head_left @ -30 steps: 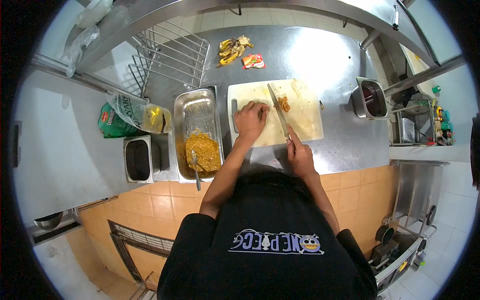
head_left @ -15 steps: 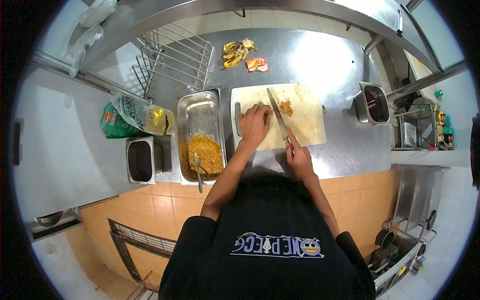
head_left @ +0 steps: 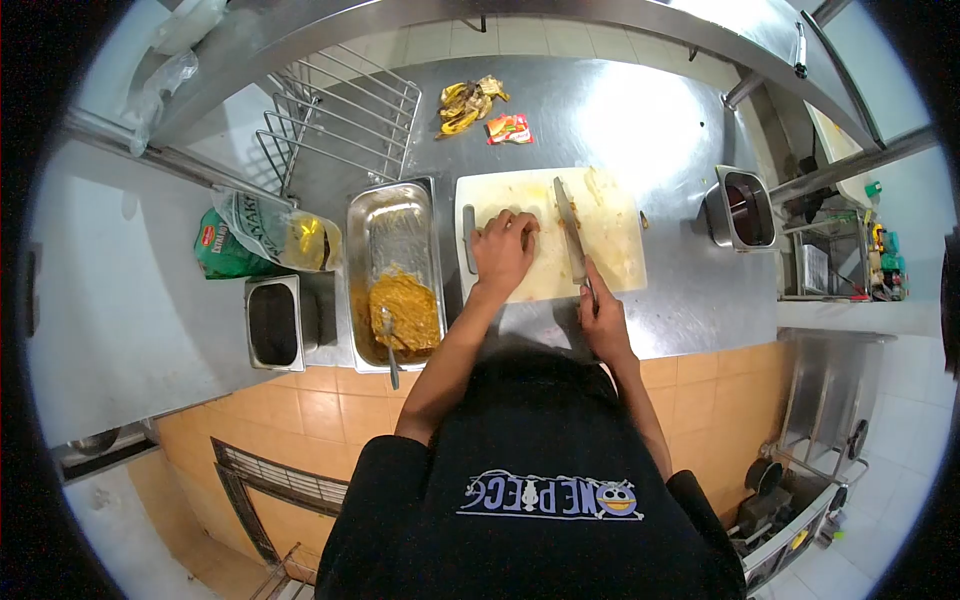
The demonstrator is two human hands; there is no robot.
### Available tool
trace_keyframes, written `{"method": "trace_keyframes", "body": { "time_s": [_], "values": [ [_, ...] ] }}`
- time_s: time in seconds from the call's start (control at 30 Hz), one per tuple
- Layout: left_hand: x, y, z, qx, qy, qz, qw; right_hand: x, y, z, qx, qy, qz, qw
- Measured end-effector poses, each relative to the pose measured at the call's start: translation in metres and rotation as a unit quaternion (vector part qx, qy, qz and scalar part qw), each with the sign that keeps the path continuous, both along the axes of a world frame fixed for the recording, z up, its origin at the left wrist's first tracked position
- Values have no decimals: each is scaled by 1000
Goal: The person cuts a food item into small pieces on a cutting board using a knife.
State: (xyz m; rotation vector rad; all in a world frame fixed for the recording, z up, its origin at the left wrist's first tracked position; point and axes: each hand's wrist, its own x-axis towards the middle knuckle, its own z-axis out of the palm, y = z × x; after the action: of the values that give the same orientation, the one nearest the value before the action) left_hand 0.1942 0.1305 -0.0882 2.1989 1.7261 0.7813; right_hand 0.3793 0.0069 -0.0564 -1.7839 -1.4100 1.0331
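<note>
My right hand (head_left: 604, 325) is wrapped round the handle of a long kitchen knife (head_left: 571, 228). Its blade points away from me across a white cutting board (head_left: 612, 262) and covers most of a small heap of chopped brown bits (head_left: 577, 215). On the board's left half, my left hand (head_left: 505, 250) rests with its fingers bent and drawn together; whatever lies under them is hidden. Left of the board, a deep steel pan (head_left: 393, 215) contains orange-yellow mash (head_left: 408, 308), with a fork (head_left: 390, 345) leaning in it.
Banana peels (head_left: 470, 105) and a red packet (head_left: 510, 129) lie beyond the board. A wire rack (head_left: 345, 115) stands at the back left. Steel containers (head_left: 275, 322) sit at left, beside a green bag (head_left: 225, 245), and another container (head_left: 742, 208) at right holds dark liquid.
The knife has shifted right, its blade turned more directly away from me and now over the chopped bits. My left fingers have curled in slightly. The whole view has drifted a little.
</note>
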Motion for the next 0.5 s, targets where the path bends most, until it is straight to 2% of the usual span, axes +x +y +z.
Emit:
{"method": "trace_keyframes", "body": {
  "time_s": [0.27, 0.33, 0.47, 0.5],
  "values": [
    [1, 0, -1, 36, -16, 6, 999, -3, -1, 2, -10, -14, 23, 1000],
    [3, 1, 2, -40, -19, 11, 999, -5, -1, 5, 5, 5, 14, 1000],
    [9, -1, 7, -39, -40, 16, 998, -6, -3, 4, 17, 39, 8, 999],
    [10, 0, 6, -44, -41, 5, 998, -6, -4, 5, 12, 78, -4, 997]
  ]
}}
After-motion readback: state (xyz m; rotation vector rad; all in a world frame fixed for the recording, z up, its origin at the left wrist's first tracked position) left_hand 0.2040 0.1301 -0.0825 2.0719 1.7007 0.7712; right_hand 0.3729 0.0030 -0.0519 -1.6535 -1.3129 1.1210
